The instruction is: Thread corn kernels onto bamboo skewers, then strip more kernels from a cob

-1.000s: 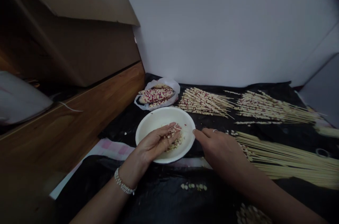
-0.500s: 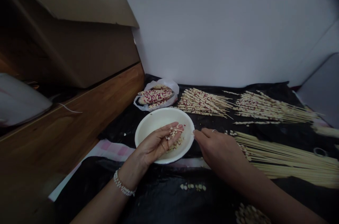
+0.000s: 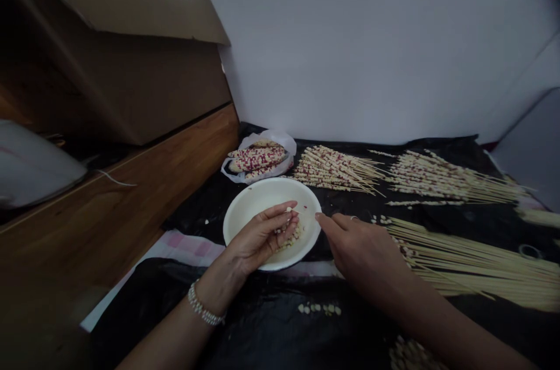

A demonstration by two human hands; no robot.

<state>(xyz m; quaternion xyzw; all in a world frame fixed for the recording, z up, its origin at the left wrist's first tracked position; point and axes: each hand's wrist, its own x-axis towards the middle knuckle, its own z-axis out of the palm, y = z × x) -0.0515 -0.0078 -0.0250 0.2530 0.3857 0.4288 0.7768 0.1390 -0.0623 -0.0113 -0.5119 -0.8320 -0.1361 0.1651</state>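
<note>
Over a white bowl [image 3: 242, 203], the left hand [image 3: 262, 236] cups corn kernels [image 3: 279, 231], 1 apparently pinched, while the right hand [image 3: 359, 241] grips a thin stick [image 3: 303, 213] pointing toward it. Threading appears underway; the next push calls for steady aim.

Your left hand [image 3: 258, 237] hides some kernels [image 3: 296, 234]; the thin stick [image 3: 298, 212] in your right hand [image 3: 365, 244] is barely discernible. The frame crops skewers [image 3: 490, 262] at four o'clock, a pale heap [image 3: 413, 355] at five.
</note>
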